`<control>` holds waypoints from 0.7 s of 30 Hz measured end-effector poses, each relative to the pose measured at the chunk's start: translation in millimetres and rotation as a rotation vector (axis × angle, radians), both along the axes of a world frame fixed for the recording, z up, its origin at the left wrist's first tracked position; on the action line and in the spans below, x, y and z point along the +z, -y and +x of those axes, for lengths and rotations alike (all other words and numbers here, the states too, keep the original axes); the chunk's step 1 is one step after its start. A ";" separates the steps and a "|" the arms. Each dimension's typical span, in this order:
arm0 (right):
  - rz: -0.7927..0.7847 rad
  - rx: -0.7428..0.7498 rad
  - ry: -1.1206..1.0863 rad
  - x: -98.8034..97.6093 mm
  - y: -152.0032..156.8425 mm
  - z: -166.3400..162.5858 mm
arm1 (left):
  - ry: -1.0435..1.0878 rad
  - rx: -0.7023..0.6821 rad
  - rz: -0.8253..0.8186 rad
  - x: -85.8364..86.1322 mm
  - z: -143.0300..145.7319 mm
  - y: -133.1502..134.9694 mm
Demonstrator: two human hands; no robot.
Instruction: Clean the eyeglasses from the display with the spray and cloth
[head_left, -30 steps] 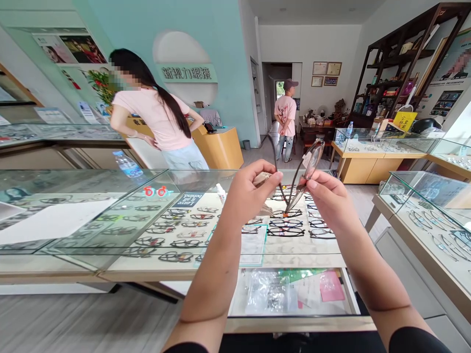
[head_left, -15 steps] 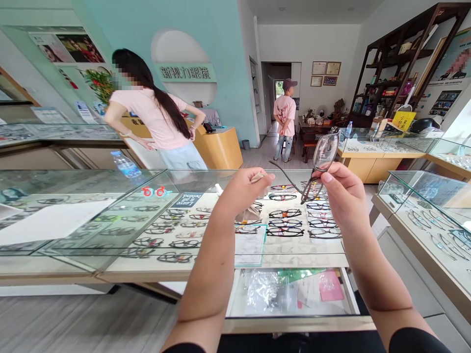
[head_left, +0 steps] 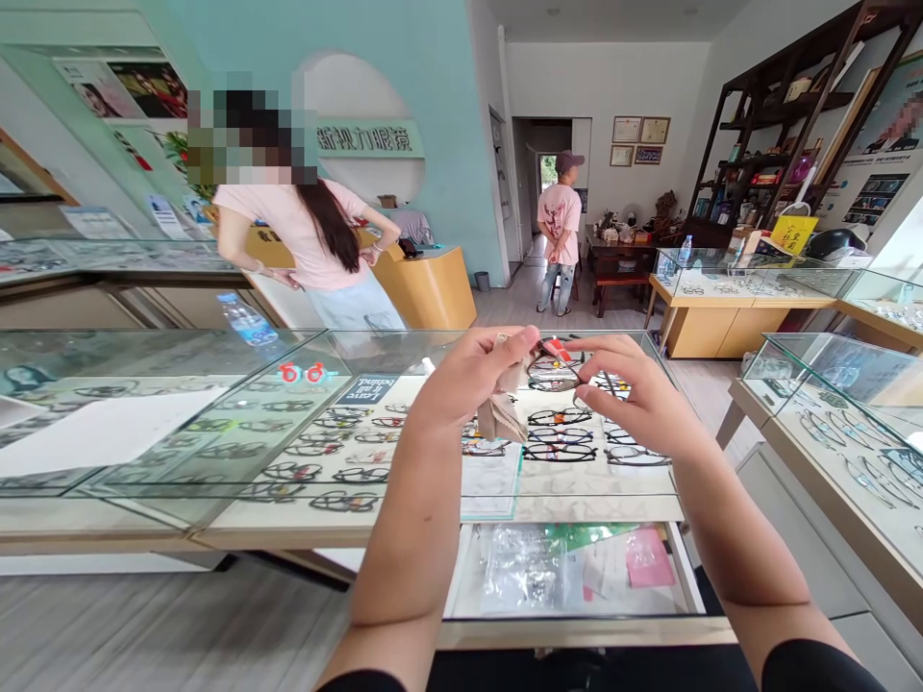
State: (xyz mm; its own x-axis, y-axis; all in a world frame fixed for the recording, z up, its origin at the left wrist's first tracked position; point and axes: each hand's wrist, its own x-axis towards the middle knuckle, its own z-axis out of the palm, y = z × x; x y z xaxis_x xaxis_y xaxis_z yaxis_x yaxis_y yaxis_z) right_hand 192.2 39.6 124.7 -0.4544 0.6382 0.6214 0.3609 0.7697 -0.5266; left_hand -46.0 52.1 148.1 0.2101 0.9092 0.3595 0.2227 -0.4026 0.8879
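My left hand (head_left: pixel 480 373) is closed around a crumpled beige cloth (head_left: pixel 503 417), which hangs below the fingers. A pair of dark-framed eyeglasses (head_left: pixel 554 375) is pinched in the fingers of my right hand (head_left: pixel 638 389), above the glass counter. Its left end meets the cloth; whether the left fingers also grip the frame is hidden. Beneath both hands, rows of eyeglasses (head_left: pixel 560 434) lie inside the glass display case (head_left: pixel 598 509).
An open drawer (head_left: pixel 461 577) with plastic bags and a pink packet juts out below the case. White paper (head_left: pixel 108 432), a water bottle (head_left: pixel 246 319) and red toy-like glasses (head_left: pixel 301 372) are to the left. Two people (head_left: pixel 299 221) stand beyond the counter.
My right hand has lowered the eyeglasses and moved them left, against the cloth in my left hand. The glasses have turned from upright to roughly level.
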 end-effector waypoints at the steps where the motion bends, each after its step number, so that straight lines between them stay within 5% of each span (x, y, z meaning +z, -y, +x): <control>1: 0.017 0.007 0.033 0.3 -0.1 0.8 | -0.001 -0.015 -0.012 0.1 -0.3 -0.3; 13: 0.059 0.014 0.117 6.2 3.7 7.6 | 0.206 -0.049 -0.250 7.4 8.4 1.4; 21: -0.053 0.076 -0.018 8.9 2.5 12.8 | 0.193 0.150 -0.053 4.6 3.3 5.4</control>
